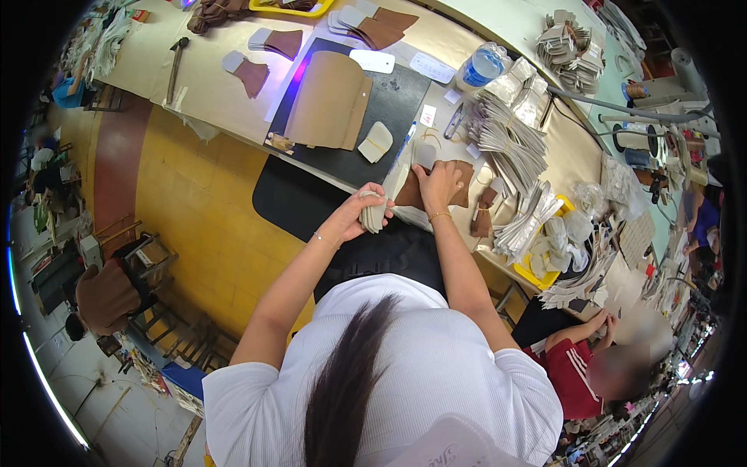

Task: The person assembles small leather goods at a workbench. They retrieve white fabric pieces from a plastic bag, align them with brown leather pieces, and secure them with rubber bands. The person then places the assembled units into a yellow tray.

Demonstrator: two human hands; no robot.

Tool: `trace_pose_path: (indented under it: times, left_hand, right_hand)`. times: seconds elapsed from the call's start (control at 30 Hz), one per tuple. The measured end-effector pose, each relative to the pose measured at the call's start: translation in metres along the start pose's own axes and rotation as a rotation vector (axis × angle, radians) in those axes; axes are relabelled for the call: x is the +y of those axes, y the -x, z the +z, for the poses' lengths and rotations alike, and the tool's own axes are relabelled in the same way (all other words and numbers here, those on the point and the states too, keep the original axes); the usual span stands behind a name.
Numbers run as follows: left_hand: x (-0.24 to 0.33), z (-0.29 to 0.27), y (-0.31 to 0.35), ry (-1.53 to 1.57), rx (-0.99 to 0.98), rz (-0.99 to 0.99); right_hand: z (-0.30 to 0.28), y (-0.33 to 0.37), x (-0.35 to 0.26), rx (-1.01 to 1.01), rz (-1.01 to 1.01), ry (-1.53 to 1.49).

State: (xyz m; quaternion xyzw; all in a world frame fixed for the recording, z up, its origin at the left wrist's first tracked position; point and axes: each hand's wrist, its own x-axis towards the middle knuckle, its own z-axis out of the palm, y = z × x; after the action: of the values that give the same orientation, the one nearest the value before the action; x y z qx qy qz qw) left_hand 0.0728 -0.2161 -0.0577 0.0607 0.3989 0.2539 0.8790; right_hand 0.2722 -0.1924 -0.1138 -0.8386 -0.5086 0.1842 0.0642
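Note:
At the table's near edge, my left hand (362,212) is closed around a small stack of pale grey cut pieces (374,217). To its right, my right hand (442,189) rests on a flat brown leather-like piece (409,193), fingers apart and pressing on its surface. A light grey patch (425,155) shows just beyond that thumb. Another banded bundle of pale pieces (377,142) lies on the black board (398,100), beside a large curved brown sheet (327,100).
Bundles of pale strips (510,132) crowd the right side, near a plastic cup (484,67) and a yellow tray (537,274). A hammer (177,71) and brown pieces (250,76) lie at the far left. A person in red (572,373) sits at right.

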Motion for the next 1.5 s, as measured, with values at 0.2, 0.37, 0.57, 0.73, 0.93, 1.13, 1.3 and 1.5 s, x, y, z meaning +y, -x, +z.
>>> trace_pose_path:
  times: [0.2, 0.37, 0.57, 0.73, 0.93, 1.13, 1.3, 1.5]
  left_hand:
    - [0.005, -0.003, 0.008, -0.064, 0.010, 0.016]
    - [0.018, 0.005, 0.024, -0.034, -0.059, 0.047]
    - [0.040, 0.023, 0.031, 0.043, -0.137, 0.102]
    - [0.047, 0.032, 0.029, 0.108, -0.187, 0.099]
    - [0.036, 0.011, 0.022, 0.255, -0.254, 0.037]
    - [0.028, 0.015, 0.032, 0.296, -0.254, 0.079]
    - [0.023, 0.011, 0.036, 0.328, -0.216, 0.104]
    - [0.021, 0.014, 0.031, 0.376, -0.167, 0.146]
  right_hand:
    - [-0.016, 0.013, 0.008, -0.120, -0.004, -0.567]
    - [-0.081, 0.048, 0.005, -0.034, -0.241, -1.009]
    - [-0.117, 0.053, 0.011, 0.021, -0.599, -1.127]
    - [-0.115, 0.051, 0.014, 0.053, -0.624, -1.169]
    - [-0.057, 0.023, 0.027, -0.174, -0.196, -0.898]
    - [0.023, -0.012, 0.034, -0.201, -0.220, -0.854]
    - [0.015, -0.011, 0.018, -0.087, -0.194, -0.622]
    - [-0.025, -0.006, 0.014, 0.148, -0.314, -0.559]
